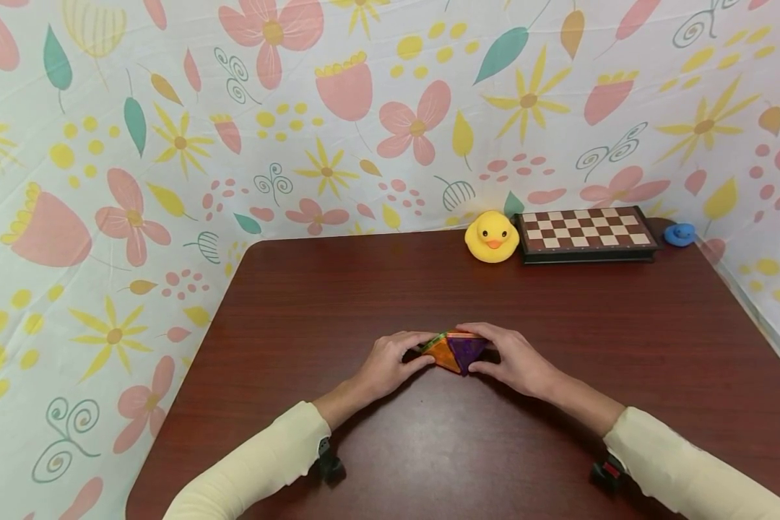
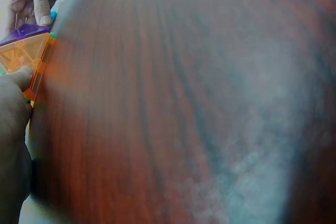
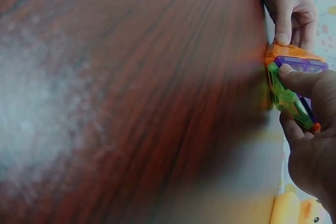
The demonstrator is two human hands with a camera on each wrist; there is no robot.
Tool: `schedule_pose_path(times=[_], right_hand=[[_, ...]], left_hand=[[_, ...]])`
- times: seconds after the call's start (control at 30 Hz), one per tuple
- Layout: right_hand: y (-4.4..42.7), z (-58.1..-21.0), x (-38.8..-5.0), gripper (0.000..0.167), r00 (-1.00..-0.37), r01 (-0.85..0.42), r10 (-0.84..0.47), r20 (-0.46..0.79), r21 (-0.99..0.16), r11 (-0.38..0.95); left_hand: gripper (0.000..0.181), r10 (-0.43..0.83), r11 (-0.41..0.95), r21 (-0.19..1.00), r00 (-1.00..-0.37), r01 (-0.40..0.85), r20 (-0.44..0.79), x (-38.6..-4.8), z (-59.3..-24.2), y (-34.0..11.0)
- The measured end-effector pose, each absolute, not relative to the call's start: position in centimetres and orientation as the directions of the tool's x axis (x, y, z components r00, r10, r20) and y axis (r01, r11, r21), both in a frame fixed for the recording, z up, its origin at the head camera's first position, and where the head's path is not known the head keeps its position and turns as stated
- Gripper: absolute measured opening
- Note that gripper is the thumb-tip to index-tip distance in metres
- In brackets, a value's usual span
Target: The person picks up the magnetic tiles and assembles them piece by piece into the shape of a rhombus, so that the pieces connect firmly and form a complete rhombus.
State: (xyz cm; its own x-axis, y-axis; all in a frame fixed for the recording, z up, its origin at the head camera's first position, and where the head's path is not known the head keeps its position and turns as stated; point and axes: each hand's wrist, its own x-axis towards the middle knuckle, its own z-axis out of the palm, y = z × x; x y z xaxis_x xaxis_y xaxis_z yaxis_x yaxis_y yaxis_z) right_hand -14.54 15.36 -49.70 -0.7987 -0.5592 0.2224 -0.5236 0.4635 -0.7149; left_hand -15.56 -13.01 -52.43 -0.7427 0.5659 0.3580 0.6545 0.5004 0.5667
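Translucent triangular magnetic tiles, joined edge to edge into a small faceted solid, are held between my hands over the table's middle. In the head view an orange tile [image 1: 443, 354] faces me on the left and a purple tile [image 1: 466, 349] on the right. My left hand [image 1: 390, 362] grips the orange side, thumb at the front. On the purple side, my right hand [image 1: 518, 360] grips with its thumb low and fingers behind. A green tile [image 3: 285, 97] shows under the right hand in the right wrist view. Both hands hide parts of the solid.
The brown wooden table [image 1: 338, 289] stands against a flower-patterned cloth [image 1: 364, 144]. Along its back edge are a yellow rubber duck [image 1: 492, 238], a chessboard box [image 1: 586, 235] and a small blue duck [image 1: 679, 234].
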Motion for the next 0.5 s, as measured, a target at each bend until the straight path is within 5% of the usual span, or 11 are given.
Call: schedule_pose_path(times=[0.5], right_hand=[[16.36,-49.69,-14.75,0.058,-0.819,-0.436,-0.544,0.182,-0.814,0.384]], left_hand=[[0.042,0.553,0.505,0.580,-0.756,0.639,0.351,-15.46,-52.46,-13.07]])
